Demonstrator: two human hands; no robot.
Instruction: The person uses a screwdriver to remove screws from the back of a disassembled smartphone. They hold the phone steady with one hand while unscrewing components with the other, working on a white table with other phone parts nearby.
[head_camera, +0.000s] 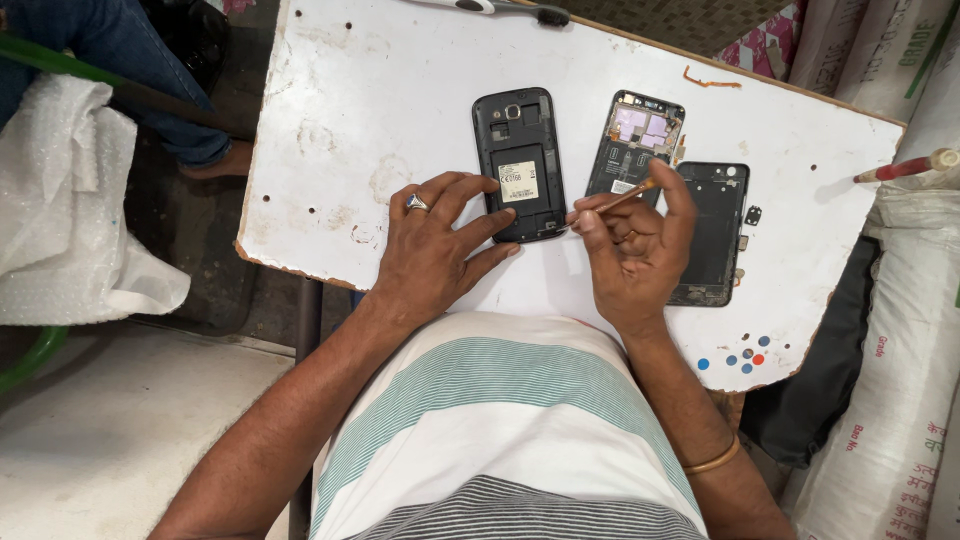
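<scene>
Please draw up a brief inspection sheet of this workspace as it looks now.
Surface: white board, scuffed, edges chipped.
Job's things: open-backed black phone; thin tool.
Clutter: second opened phone; black back cover; small loose parts; coloured dots.
Grips: left hand fingers on the phone; right hand pinches the tool at its lower edge.
Cables: nothing seen.
Surroundings: printed sacks; bubble wrap; another person's leg.

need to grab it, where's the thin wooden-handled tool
In the head view, the thin wooden-handled tool is pinched in the right hand, right of the open black phone.
</scene>
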